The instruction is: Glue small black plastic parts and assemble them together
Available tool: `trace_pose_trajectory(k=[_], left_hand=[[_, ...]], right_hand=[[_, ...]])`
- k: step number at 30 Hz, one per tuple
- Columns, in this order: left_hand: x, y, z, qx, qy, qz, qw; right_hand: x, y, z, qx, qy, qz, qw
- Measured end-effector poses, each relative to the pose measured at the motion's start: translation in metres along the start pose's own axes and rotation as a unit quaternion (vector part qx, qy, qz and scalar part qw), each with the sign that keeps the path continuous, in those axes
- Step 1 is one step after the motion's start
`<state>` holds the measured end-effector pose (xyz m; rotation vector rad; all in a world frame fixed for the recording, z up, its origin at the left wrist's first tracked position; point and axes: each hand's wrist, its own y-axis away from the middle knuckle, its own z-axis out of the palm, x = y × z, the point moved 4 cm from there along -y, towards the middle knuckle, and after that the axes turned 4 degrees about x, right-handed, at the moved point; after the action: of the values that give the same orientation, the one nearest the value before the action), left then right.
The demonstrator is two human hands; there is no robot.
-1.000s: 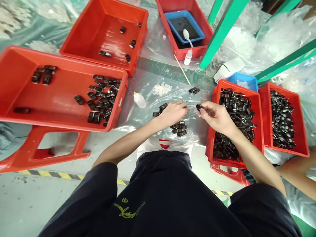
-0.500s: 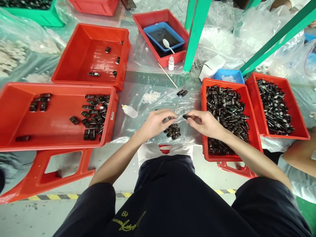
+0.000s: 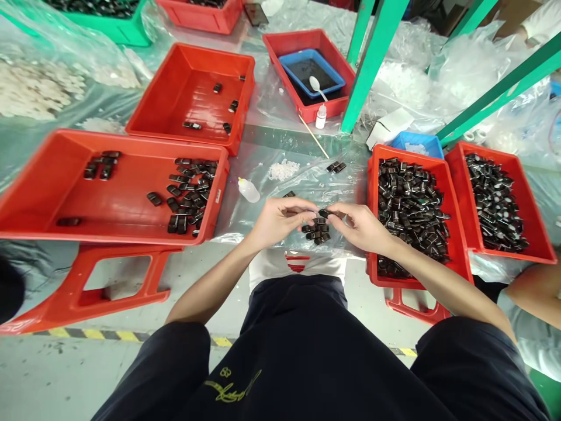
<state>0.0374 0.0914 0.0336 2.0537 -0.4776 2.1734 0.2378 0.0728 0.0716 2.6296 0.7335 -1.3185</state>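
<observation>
Near the front edge of the counter (image 3: 267, 140), the right hand (image 3: 362, 225) grasps a small black piece (image 3: 324, 213) between thumb and fingertips. The left hand (image 3: 283, 222) meets it from the other side, thumb and fingers drawn together at the piece's left end; whether they grip it or something tiny cannot be told. The held piece is just above a cluster of black pieces (image 3: 316, 238) lying close to the counter's front edge. Farther from that edge lie a few more black pieces (image 3: 336, 167) side by side, a heap of white bits (image 3: 284, 170) and, to its left, a squeeze bottle (image 3: 249, 190) on its side. A thin stick (image 3: 314, 137) lies beyond them. A red bin (image 3: 373, 193) crowded with black parts (image 3: 409, 204) stands at the front edge, right of the hands.
</observation>
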Motion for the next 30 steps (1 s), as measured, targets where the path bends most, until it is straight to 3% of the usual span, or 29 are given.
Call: trace_pose_trajectory(k=[6, 16, 30], left_hand=[[0.003, -0.003, 0.0, -0.014, -0.007, 0.036, 0.999], [-0.001, -0.004, -0.002, -0.062, 0.032, -0.05, 0.996], [-0.006, -0.001, -0.006, -0.071, -0.004, -0.046, 0.996]], right_hand=[[-0.003, 0.002, 0.001, -0.013, 0.0, -0.02, 1.0], [-0.007, 0.005, 0.001, -0.009, 0.037, -0.036, 0.999], [-0.01, 0.002, 0.006, -0.027, 0.068, -0.041, 0.996]])
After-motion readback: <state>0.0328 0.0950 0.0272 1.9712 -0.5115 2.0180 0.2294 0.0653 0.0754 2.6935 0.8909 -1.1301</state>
